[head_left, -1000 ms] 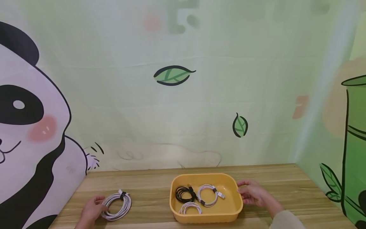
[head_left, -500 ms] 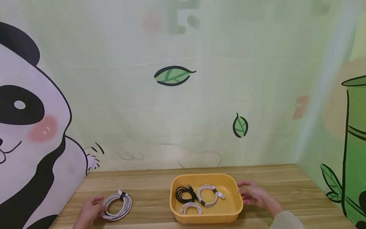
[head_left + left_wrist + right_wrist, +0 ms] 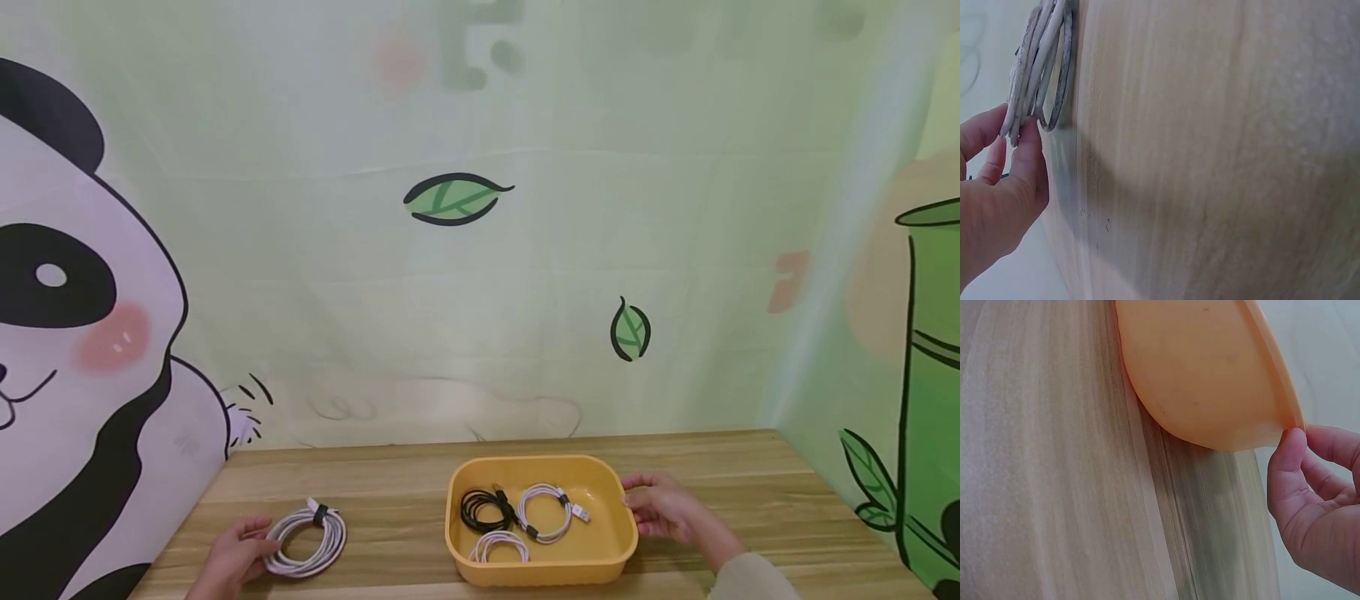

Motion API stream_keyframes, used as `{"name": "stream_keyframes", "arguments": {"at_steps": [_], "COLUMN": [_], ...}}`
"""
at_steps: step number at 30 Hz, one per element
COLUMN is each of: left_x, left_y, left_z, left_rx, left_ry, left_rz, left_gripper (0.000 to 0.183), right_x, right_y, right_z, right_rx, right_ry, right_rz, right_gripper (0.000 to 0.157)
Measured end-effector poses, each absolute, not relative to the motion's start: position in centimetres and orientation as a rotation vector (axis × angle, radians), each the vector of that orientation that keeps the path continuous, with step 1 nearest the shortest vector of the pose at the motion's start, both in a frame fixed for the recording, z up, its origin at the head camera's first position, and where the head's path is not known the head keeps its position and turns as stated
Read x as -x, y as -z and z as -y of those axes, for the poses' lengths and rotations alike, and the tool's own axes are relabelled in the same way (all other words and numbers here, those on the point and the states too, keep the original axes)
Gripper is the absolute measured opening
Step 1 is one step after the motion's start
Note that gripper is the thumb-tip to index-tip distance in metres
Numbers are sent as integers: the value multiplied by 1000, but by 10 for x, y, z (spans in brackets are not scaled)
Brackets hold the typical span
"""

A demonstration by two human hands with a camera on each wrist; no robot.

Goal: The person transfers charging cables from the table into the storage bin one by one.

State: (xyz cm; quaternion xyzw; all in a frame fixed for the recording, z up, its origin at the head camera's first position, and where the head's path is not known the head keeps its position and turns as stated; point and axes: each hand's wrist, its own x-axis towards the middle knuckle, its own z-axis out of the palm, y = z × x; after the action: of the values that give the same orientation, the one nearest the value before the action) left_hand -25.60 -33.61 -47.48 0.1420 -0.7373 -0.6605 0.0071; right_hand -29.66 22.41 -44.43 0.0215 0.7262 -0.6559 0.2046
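Observation:
At the left of the table in the head view lies a thick coil of white cable (image 3: pixel 330 546), bound by a black strap near its plug. My left hand (image 3: pixel 237 552) pinches the coil's left edge; the left wrist view shows the thumb and a finger (image 3: pixel 985 128) on either side of the cable strands (image 3: pixel 1035 69). A yellow plastic basket (image 3: pixel 540 573) stands right of the middle. Its right rim is pinched between thumb and fingers of my right hand (image 3: pixel 663 510), seen closer at the basket wall (image 3: pixel 1204 369) in the right wrist view.
Inside the basket lie a coiled black cable (image 3: pixel 480 523), a white USB cable (image 3: pixel 522 510) with black straps, and another pale coil (image 3: pixel 498 535), partly hidden by the front wall. Behind the wooden table (image 3: pixel 390 500) hangs a printed panda backdrop (image 3: pixel 337 275).
My left hand has shifted very slightly left, and the white coil's plug end has turned a touch. The right hand and the basket look unmoved.

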Motion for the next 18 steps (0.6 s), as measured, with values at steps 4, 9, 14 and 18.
{"name": "stream_keyframes", "arguments": {"at_steps": [4, 9, 14, 18], "left_x": [257, 259, 259, 258], "left_y": [474, 475, 476, 475], "left_z": [337, 339, 340, 340], "left_rx": [-458, -461, -435, -416], "left_ry": [2093, 2097, 2106, 2097], "left_rz": [2291, 2310, 2329, 2348], "left_gripper": [58, 57, 59, 58], "right_x": [296, 295, 296, 295], "right_y": [444, 444, 446, 446], "right_z": [-224, -224, -224, -224], "right_rx": [-64, -76, -91, -76], "right_ry": [1828, 1826, 1834, 1841], "right_rz": [-2026, -2029, -2030, -2024], "right_gripper": [42, 42, 43, 43]}}
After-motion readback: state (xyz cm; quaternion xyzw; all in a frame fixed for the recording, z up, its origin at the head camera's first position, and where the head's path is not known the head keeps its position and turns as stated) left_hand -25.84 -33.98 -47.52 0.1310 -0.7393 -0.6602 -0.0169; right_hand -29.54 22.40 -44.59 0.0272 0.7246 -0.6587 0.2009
